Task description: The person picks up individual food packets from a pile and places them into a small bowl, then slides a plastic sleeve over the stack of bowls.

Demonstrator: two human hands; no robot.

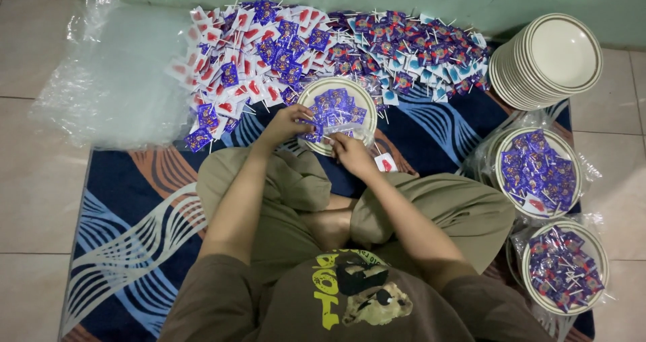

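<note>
- Purple-wrapped lollipops point(334, 106) fill cream plate point(315, 91), set just ahead of crossed legs on patterned rug point(134, 200), within easy reach.
- Left hand point(289, 123) at plate's near rim, fingers curled onto wrappers.
- Right hand point(351, 152) pinching clear plastic film point(353, 130) at plate's edge.
- Loose heap of sweets point(323, 46) beyond, close for refilling.
- Two filled, film-covered plates point(538, 170) aside, right; empty stack point(548, 59) behind them.
</note>
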